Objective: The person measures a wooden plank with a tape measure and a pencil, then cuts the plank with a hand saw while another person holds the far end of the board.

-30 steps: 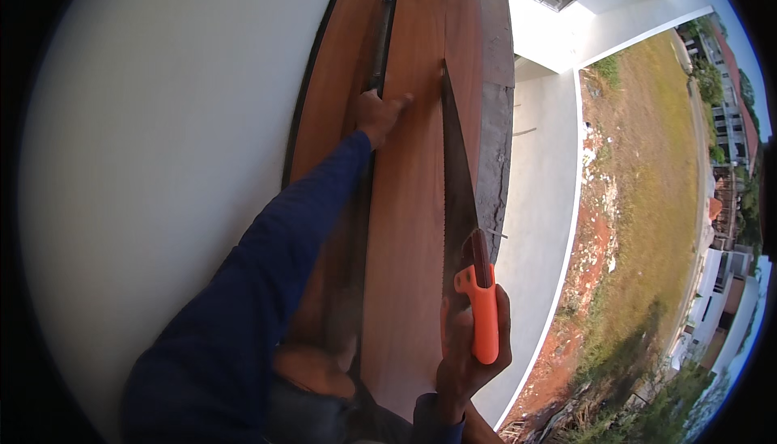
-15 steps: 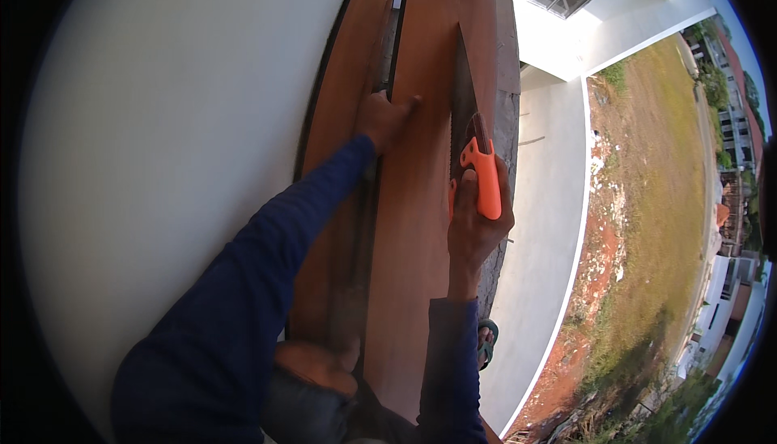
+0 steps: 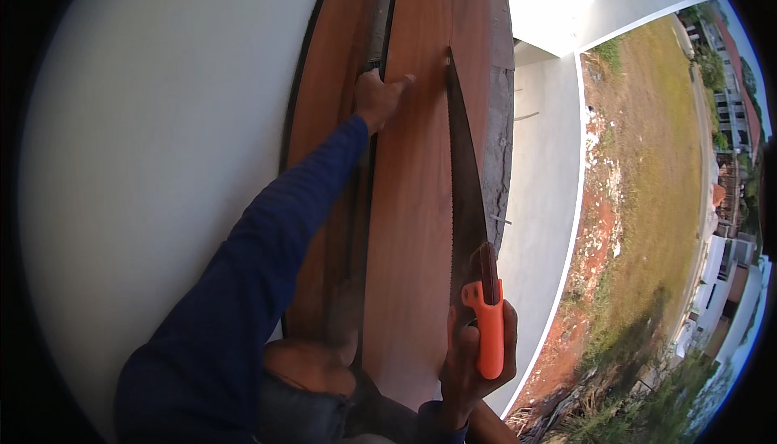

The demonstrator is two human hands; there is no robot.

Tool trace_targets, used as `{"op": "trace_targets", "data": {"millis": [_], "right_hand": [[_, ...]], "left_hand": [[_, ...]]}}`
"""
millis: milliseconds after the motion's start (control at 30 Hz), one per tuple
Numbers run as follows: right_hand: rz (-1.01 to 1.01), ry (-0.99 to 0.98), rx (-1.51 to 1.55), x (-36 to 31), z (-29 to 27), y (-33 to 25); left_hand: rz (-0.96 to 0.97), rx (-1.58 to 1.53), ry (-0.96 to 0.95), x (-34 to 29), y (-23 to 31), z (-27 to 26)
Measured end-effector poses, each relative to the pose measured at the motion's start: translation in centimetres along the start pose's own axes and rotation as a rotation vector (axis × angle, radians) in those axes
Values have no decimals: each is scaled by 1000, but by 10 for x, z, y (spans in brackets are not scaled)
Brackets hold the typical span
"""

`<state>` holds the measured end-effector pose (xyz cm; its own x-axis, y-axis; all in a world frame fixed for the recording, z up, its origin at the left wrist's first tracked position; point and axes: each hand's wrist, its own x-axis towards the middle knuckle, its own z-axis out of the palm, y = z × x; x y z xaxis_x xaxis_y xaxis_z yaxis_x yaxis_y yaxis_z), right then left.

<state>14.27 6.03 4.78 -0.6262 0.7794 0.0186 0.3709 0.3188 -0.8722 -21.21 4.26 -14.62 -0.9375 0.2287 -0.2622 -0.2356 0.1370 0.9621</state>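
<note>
My right hand (image 3: 479, 359) is wrapped around the orange handle of a handsaw (image 3: 466, 177), low in the view. The long dark blade points away from me, its tip near the upper middle of a reddish-brown plank (image 3: 409, 225). Along the blade runs a lengthwise line in the plank, and the toothed edge faces left. My left hand (image 3: 380, 97) grips the plank's left edge farther up, thumb on top and the other fingers hidden under the side. Between the left hand and the blade there is a gap of bare plank.
Another brown board (image 3: 320, 128) lies to the left, beside a pale wall (image 3: 170, 136). My bent leg (image 3: 312, 371) shows at the bottom. Rough concrete (image 3: 499, 96) borders the plank on the right, with a pale ledge (image 3: 538, 169) and grassy ground (image 3: 655, 169) beyond.
My right hand has drawn the handsaw back toward me, so more of the blade shows above the plank. My left hand keeps its hold on the plank edge.
</note>
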Motion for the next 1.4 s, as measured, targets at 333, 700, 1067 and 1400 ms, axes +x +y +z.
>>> {"op": "trace_targets", "data": {"millis": [333, 700, 1067, 1400], "right_hand": [[-215, -1, 354, 174, 144, 36], [-32, -33, 22, 12, 11, 11], [-102, -71, 336, 165, 142, 46], [23, -51, 69, 7, 8, 9]], "left_hand": [[-17, 75, -1, -4, 24, -10], [-45, 68, 60, 6, -9, 2], [47, 109, 117, 24, -13, -11], [-40, 104, 42, 3, -4, -6]]}}
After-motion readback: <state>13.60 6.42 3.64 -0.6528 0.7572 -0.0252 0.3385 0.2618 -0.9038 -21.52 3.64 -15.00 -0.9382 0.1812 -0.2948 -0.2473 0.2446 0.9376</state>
